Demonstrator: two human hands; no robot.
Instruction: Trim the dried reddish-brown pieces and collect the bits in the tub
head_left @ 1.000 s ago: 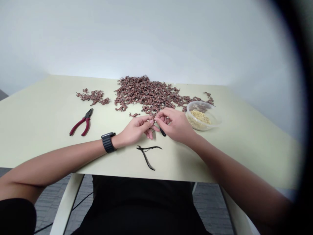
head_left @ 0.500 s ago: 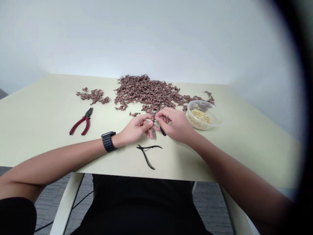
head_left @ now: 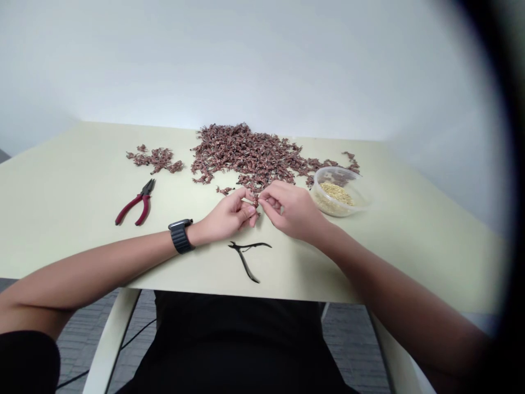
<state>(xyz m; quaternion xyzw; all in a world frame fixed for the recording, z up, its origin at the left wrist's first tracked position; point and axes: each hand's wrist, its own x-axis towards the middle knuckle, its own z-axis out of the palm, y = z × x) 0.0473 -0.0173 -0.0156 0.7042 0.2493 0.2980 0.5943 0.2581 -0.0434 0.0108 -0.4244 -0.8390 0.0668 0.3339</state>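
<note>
Over the middle of the table my left hand (head_left: 233,216) pinches a small reddish-brown piece (head_left: 255,202), shaped somewhat like a tiny figure with thin limbs. My right hand (head_left: 293,209) is closed, with thumb and forefinger pinched together at the right side of that piece. Whether those fingers grip the piece itself or something fine is too small to tell. Behind both hands spreads a large heap of similar reddish-brown pieces (head_left: 246,153). Closer to me, black nippers (head_left: 245,260) lie with their handles apart.
To the left lie pliers with red handles (head_left: 135,202), and beyond them a smaller cluster of brown pieces (head_left: 156,158). A clear round tub (head_left: 324,205) holding small gold-coloured bits (head_left: 338,192) stands beside my right hand. The table's front edge (head_left: 287,297) runs before my lap.
A black, rounded object that showed below my right fingers is out of sight now. My left fingers have curled in more, and both hands stay close together around the piece.
</note>
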